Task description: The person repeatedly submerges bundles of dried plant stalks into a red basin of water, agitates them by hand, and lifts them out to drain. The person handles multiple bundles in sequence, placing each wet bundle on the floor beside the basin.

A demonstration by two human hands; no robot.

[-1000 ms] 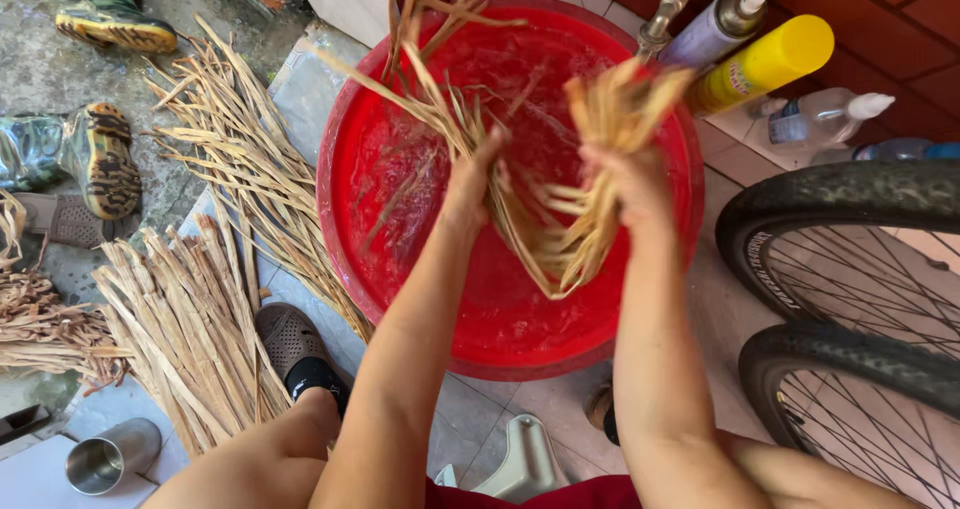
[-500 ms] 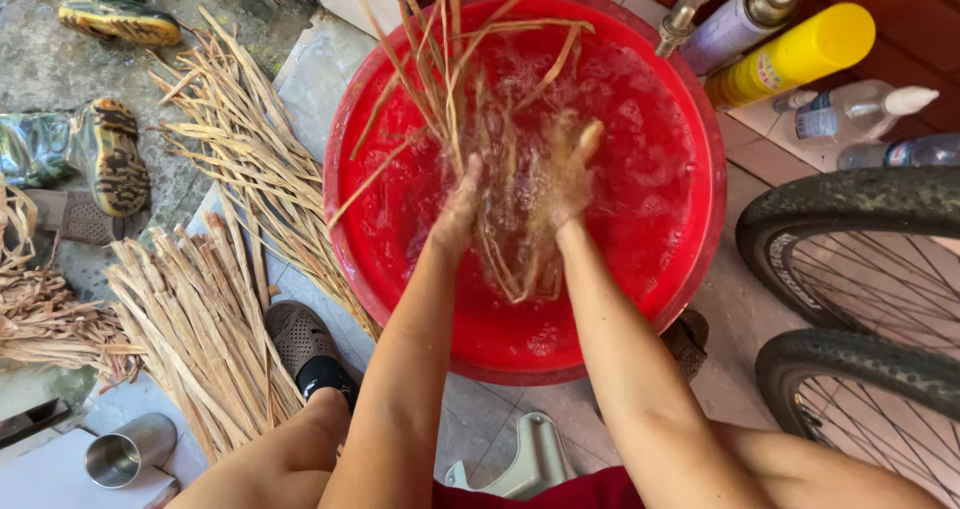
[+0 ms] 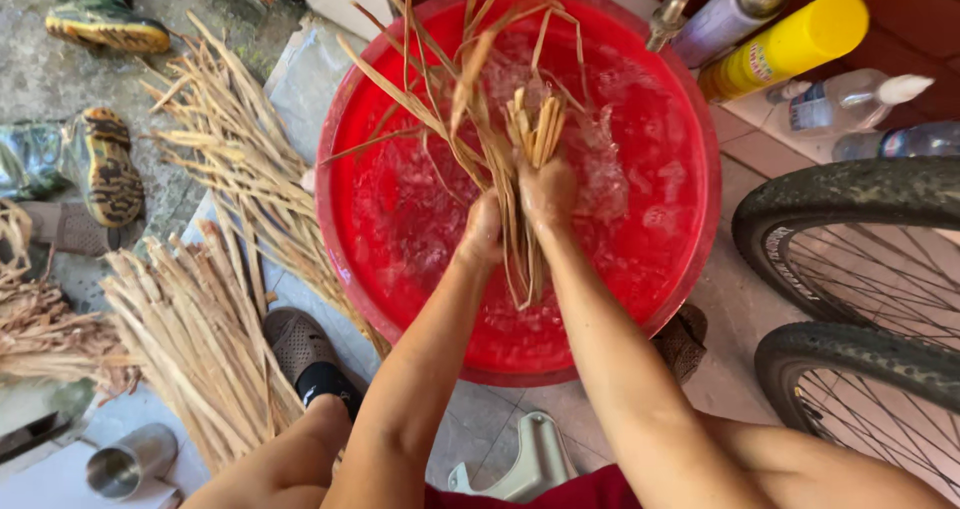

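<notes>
Your left hand (image 3: 484, 231) and right hand (image 3: 548, 191) are both clenched around one bundle of straw strips (image 3: 505, 144), held upright over the water in the red basin (image 3: 340, 169). More loose strips (image 3: 200, 309) lie on the ground to its left.

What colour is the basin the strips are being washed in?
Red; the basin shows best in the head view.

tiled floor (image 3: 730, 299), red basin (image 3: 690, 269), straw bundles (image 3: 190, 329)
</notes>
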